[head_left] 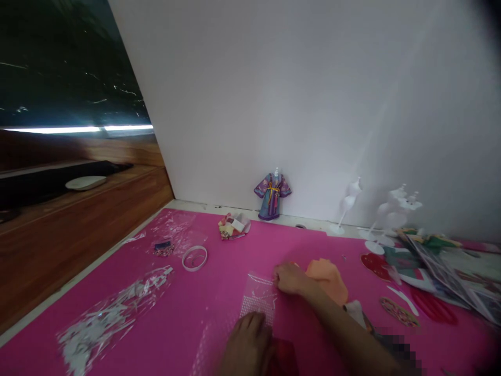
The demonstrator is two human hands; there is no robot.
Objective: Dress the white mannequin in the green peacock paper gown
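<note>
While our left hand [248, 342] overlies the near end of the beaded sheet [257, 304], our right hand [290, 278] sits, fingers curled, at the sheet's far right edge; whether either grips, we cannot tell. Right of sheet: orange cloth [327, 278], near. Left of sheet: pink tabletop [225, 274], stretching to a white ring [194, 269], well apart.

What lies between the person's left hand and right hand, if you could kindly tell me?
A clear sheet with rows of small pale dots lies between the left hand and the right hand, as the head view shows.
</note>
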